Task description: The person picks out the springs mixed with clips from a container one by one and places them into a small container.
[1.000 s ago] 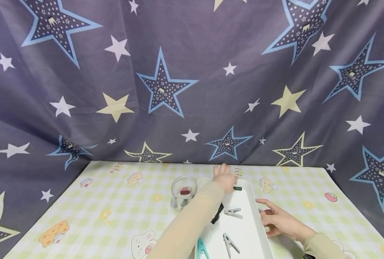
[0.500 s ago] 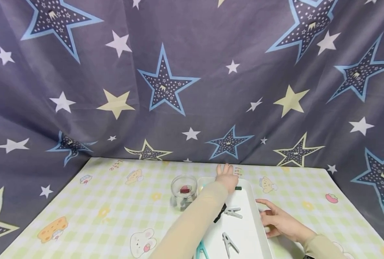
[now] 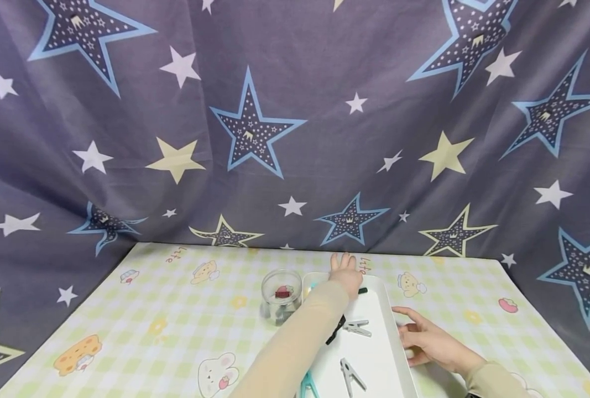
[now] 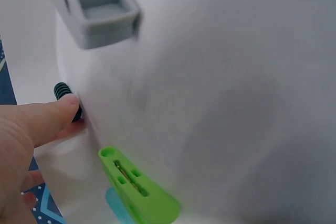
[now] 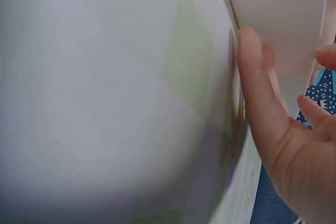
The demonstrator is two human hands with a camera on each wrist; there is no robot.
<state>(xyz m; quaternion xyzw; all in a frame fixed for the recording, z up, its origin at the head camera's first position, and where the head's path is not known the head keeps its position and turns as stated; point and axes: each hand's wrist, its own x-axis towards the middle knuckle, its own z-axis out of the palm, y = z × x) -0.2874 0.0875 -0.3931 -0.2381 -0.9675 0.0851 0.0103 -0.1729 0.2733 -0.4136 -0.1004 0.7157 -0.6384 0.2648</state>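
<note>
My left hand (image 3: 345,278) reaches over the far end of a white tray (image 3: 381,354). In the left wrist view its thumb and a finger pinch a small dark green coil spring (image 4: 61,89) by the tray's wall; the other fingers extend past the rim. The spring (image 3: 363,290) also shows beside the hand in the head view. My right hand (image 3: 431,341) rests against the outside of the tray's right wall, fingers loosely bent, holding nothing. Grey clothespins (image 3: 356,327) lie in the tray. A green clothespin (image 4: 139,195) is close to the left hand in the left wrist view.
A clear round jar (image 3: 266,294) stands left of the tray, with a red spring (image 3: 282,294) and greyish items in it. A teal clothespin (image 3: 308,385) and a black item (image 3: 335,330), partly behind the left sleeve, lie in the tray. A starry curtain (image 3: 295,166) hangs behind the table.
My left hand has shifted very slightly, and less of the green spring shows beside it now. The right hand stays at the tray's side.
</note>
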